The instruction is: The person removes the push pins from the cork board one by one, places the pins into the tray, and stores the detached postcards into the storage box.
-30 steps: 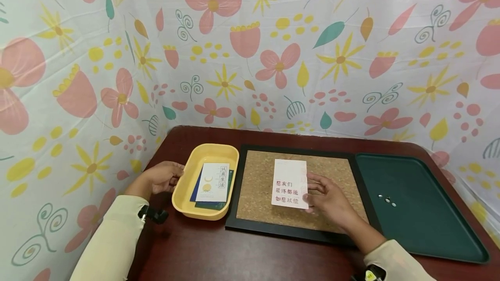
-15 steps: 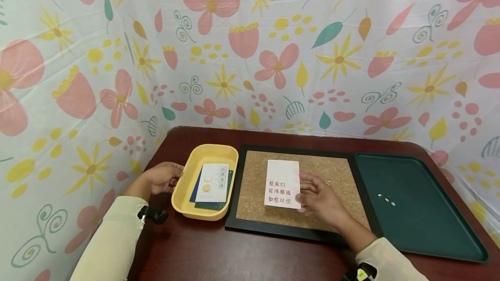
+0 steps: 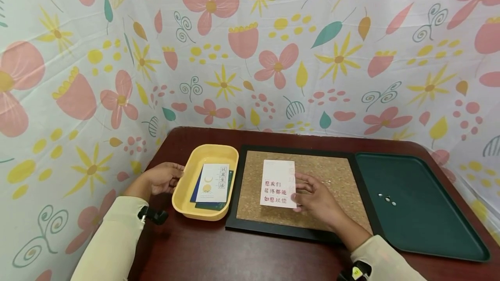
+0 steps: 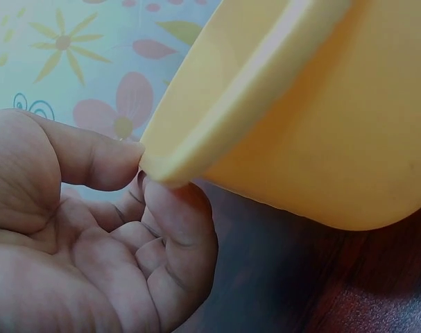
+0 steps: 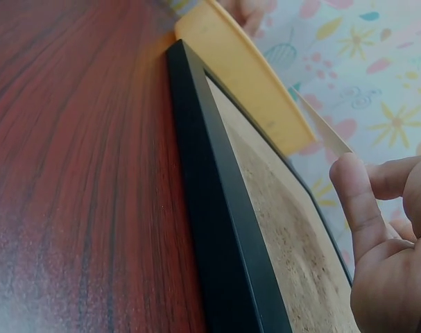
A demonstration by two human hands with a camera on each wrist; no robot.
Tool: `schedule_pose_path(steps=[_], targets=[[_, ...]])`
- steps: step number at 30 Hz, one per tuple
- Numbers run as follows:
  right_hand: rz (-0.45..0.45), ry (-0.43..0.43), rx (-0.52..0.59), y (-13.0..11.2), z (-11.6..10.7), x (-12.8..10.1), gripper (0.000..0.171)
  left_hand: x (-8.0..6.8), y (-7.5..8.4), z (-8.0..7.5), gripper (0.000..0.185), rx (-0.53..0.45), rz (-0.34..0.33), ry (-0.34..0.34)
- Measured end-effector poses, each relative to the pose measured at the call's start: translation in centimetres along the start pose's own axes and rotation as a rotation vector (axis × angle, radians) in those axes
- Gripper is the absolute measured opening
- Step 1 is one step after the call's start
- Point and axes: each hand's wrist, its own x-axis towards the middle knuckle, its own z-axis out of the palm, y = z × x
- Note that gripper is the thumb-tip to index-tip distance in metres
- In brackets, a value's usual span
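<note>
My right hand [image 3: 316,198] pinches a white card [image 3: 278,177] with red Chinese characters by its right edge. In the right wrist view the card [image 5: 324,123] is seen nearly edge-on, raised above the cork board [image 3: 250,194] with its black frame. My left hand [image 3: 163,178] pinches the left rim of a yellow plastic basin [image 3: 183,203]; the left wrist view has thumb and finger at the rim [image 4: 189,163]. Inside the basin lie a white card [image 3: 215,185] with a moon and a yellow round print, and blue and green cards [image 3: 211,205] partly hidden beneath it.
To the right of the board lies a dark green tray [image 3: 433,211] bearing several small shiny round pieces [image 3: 387,199]. All stand on a dark red wooden table [image 3: 218,250]. A floral cloth [image 3: 273,55] hangs behind and at the left.
My right hand has moved left over the cork board with the white card, more slowly in the last half second. The left hand keeps its place on the basin's rim.
</note>
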Motion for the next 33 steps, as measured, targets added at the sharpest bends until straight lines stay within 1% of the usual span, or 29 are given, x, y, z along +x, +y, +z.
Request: schedule_pose_path(steps=[7, 11, 19, 22, 28, 33], targets=[[0.015, 0.015, -0.014, 0.2, 0.5, 0.4, 0.07, -0.2, 0.1, 0.0, 0.031, 0.002, 0.001, -0.003], [0.012, 0.006, -0.007, 0.2, 0.6, 0.5, 0.07, 0.0, 0.1, 0.1, 0.03, 0.006, -0.004, 0.013], [-0.003, -0.012, 0.006, 0.4, 1.0, 0.6, 0.071, 0.1, -0.1, 0.0, 0.029, 0.008, -0.014, 0.018], [-0.009, -0.018, 0.013, 0.4, 1.2, 0.7, 0.071, 0.1, -0.1, 0.0, 0.03, 0.015, -0.007, 0.017], [-0.004, -0.036, 0.019, 0.5, 1.4, 0.9, 0.071, 0.2, -0.1, 0.0, 0.029, 0.022, -0.006, 0.019], [-0.002, -0.034, 0.024, 0.5, 1.8, 1.1, 0.071, 0.2, -0.1, 0.0, 0.029, 0.023, -0.007, 0.019]])
